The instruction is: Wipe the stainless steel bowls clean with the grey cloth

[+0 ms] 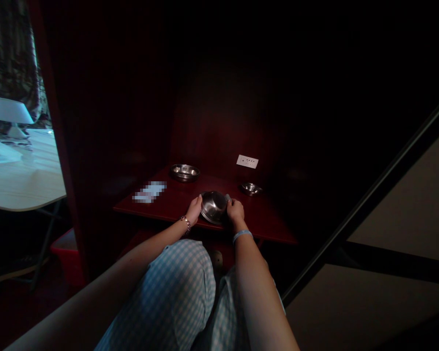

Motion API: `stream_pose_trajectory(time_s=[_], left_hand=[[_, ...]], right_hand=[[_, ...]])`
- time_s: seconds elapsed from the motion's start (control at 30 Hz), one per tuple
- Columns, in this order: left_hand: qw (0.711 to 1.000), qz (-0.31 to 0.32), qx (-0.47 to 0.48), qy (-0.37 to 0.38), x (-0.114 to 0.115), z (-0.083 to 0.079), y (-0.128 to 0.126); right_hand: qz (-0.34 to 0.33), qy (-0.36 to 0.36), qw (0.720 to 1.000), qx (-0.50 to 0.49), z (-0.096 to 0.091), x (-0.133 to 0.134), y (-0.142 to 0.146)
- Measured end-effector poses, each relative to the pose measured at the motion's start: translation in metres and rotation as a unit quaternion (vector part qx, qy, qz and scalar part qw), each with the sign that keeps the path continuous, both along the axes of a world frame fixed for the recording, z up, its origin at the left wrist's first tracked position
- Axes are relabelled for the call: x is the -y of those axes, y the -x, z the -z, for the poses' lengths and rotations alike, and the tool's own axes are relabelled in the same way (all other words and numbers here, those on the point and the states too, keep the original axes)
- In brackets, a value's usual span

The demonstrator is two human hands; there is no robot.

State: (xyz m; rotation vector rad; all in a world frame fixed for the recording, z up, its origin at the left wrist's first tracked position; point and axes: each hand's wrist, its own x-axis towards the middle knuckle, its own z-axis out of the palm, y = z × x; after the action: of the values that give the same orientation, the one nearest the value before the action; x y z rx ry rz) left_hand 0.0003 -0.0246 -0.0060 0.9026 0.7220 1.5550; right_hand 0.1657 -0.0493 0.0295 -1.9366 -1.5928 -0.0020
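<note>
A shiny metal bowl (213, 206) is tilted near the front edge of the dark red shelf, with its outer side and base turned partly toward me. My left hand (194, 209) grips its left rim, thumb up. At the bowl's right side, my right hand (236, 210) is closed, its fingers curled round a small grey piece (227, 198) that looks like cloth. Whether the right fingers also grip the rim is hard to see in the dim light. Behind stand a wider metal bowl (185, 173) at the left and a smaller metal bowl (251, 189) at the right.
The dark red shelf (274, 222) lies over my knees, with dark panels around it. A blurred-out flat item (149, 192) rests at its left. A white socket plate (248, 161) is on the back wall. Left are a pale table (32, 180), a lamp (10, 112) and a red bin (69, 253).
</note>
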Motion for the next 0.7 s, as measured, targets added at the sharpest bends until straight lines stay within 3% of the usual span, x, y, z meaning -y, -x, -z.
stream_pose_trajectory(time_s=[0.1, 0.23, 0.7], left_hand=[[1.0, 0.01, 0.006, 0.002, 0.0, 0.0, 0.0], [1.0, 0.027, 0.001, -0.001, 0.001, -0.001, 0.0], [1.0, 0.019, 0.019, -0.001, 0.0, 0.001, 0.0]], right_hand=[[0.034, 0.031, 0.997, -0.056, -0.011, 0.009, 0.009], [0.018, 0.0, 0.997, -0.076, -0.02, 0.014, 0.02], [-0.077, -0.054, 0.989, -0.112, -0.018, 0.012, 0.032]])
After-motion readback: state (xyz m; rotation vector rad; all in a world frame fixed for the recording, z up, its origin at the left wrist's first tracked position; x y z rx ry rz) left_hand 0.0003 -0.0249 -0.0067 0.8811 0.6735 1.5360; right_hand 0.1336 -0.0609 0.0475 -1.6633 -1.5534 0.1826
